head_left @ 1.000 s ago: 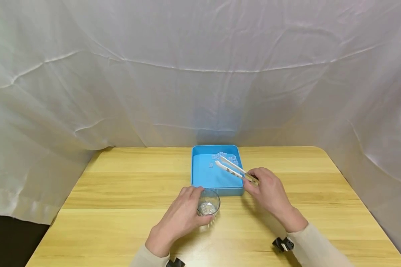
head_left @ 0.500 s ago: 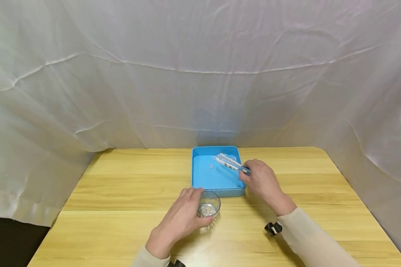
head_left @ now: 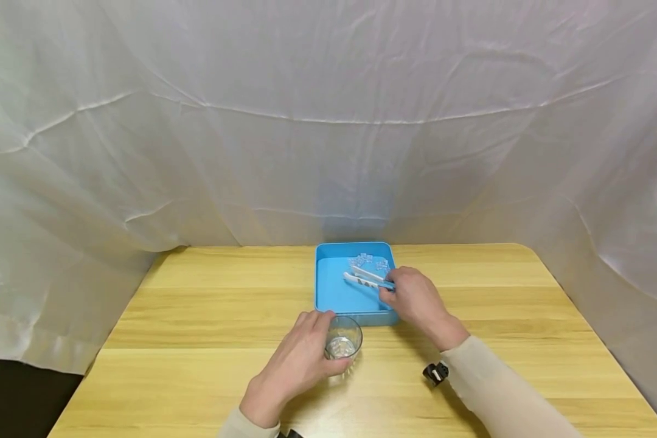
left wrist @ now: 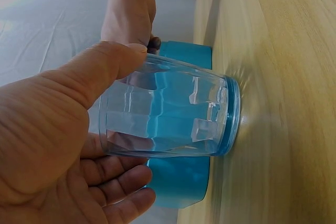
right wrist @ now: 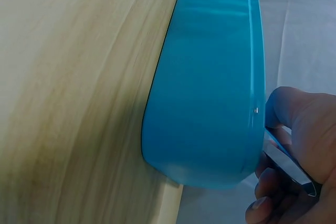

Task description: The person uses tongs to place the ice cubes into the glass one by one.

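Note:
My left hand (head_left: 292, 359) grips a clear faceted drinking glass (head_left: 352, 331) near its rim, thumb on the near side and fingers round the far side. The glass (left wrist: 173, 108) stands upright on the table, in front of a blue square tray (head_left: 334, 298). With my right hand (head_left: 416, 298) I hold a pair of tongs (head_left: 362, 281), white with dark patches along the arms. Their two arms are spread, and the tips reach low over the tray's middle. Small clear cubes (head_left: 361, 260) lie in clusters toward the tray's back and right.
The wooden table (head_left: 197, 316) runs beneath everything, its back edge just behind the tray. Pale, shiny curtains (head_left: 252, 152) hang behind and on both sides. The tray wall (right wrist: 210, 87) rises close beside my right hand.
My right hand has shifted left and the tongs came down into the tray area. Their arms closed together, then spread again, with tips now further left and nearer. The left hand stays on the glass.

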Demonstrator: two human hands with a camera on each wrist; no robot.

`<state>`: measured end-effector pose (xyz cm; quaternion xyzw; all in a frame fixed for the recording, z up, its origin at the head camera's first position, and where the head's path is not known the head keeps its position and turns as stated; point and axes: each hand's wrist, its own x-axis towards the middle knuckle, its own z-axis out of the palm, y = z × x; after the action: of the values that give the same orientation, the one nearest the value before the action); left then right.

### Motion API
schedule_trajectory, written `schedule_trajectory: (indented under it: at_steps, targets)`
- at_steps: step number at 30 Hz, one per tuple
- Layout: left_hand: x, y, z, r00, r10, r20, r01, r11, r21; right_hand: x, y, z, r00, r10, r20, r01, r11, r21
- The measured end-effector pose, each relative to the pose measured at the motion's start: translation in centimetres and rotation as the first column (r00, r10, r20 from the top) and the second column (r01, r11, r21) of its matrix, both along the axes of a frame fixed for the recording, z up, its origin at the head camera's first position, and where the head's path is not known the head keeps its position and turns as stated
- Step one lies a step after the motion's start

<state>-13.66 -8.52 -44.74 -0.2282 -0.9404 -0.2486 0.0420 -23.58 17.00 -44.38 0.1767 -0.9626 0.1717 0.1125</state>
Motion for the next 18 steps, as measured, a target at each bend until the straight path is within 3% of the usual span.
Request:
schedule_trajectory:
  at_steps: [12,18]
  targets:
    - [0.0,0.0,0.0,1.000,-0.003,-0.003,0.003,1.000,0.000,-0.3,-0.9,-0.3,0.995,-0.002,0.100,0.002,1.000,0.002]
    - [0.0,-0.2,0.0,1.000,-0.003,-0.009,0.003,1.000,-0.003,-0.1,-1.3,-0.3,0.996,0.027,0.090,-0.028,1.000,0.014]
